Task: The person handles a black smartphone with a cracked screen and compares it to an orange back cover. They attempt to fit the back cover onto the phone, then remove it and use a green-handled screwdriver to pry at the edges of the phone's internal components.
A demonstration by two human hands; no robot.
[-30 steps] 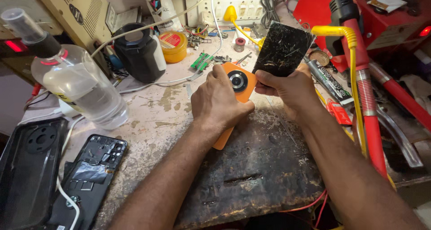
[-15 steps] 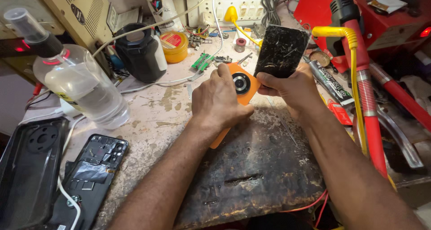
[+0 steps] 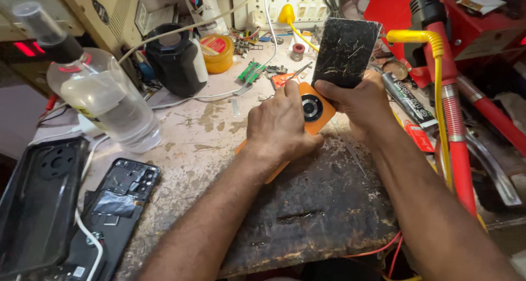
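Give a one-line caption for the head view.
Left hand steadies an orange phone on the worn workbench; right hand holds its scratched black screen panel.

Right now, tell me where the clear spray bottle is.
In the head view the clear spray bottle stands at the left of the workbench, beside the black jar and above the opened black phone.

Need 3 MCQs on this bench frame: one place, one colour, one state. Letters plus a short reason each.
1. Where is the clear spray bottle?
A. left of the hands
B. under the right hand
C. on the red tool

2. What colour is the phone back under the left hand?
A. blue
B. orange
C. white

3. How is the black screen panel in the right hand?
A. flat on the bench
B. tilted up, scratched
C. rolled up

A: stands at far left. B: orange shows around the camera ring. B: raised on edge, scuffed.
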